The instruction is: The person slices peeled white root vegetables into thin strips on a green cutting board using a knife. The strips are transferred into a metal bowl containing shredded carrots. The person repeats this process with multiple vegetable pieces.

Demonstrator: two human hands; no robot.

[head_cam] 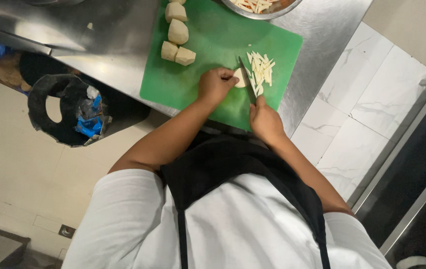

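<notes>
My left hand (pixel 216 84) pins a pale potato piece (pixel 241 78), my right hand (pixel 265 119) grips the dark-bladed knife (pixel 247 79) (one pile of pale sticks (pixel 261 69) cut, four peeled chunks (pixel 175 35) wait).

Four peeled potato chunks (pixel 175 34) lie in a row along the far left side of my green cutting board (pixel 208 42). Past the board's top edge sits a metal bowl (pixel 262 10) with pale and orange strips in it. The steel table (pixel 113 45) runs under all of it. Down on the floor to my left stands a black bin (pixel 68 109) with blue wrappers inside. White marble tiles (pixel 362 99) lie to my right.
</notes>
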